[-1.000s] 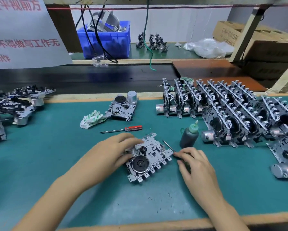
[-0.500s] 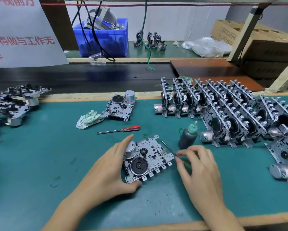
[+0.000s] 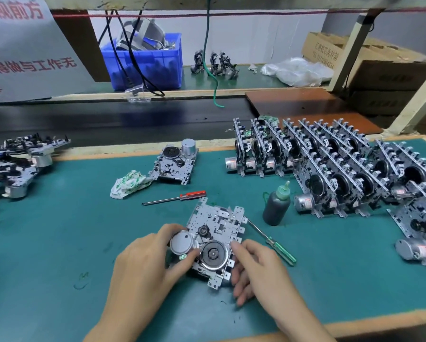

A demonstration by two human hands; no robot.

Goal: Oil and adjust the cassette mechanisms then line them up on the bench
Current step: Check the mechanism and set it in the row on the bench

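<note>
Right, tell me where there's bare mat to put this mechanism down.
Bare green mat lies left of the left hand, below the white rag. The right side is crowded: upright mechanism rows, dark oil bottle.

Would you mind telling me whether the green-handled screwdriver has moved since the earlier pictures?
Yes. The green-handled screwdriver has left the right hand and now lies on the mat, just near-side of the oil bottle.

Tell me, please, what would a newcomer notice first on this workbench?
First, the two hands at the front centre: the left hand and the right hand hold a flat silver metal cassette mechanism on the green mat. Next, the rows of finished silver mechanisms standing on edge at the right. Between them stands a dark oil bottle with a green cap.
</note>
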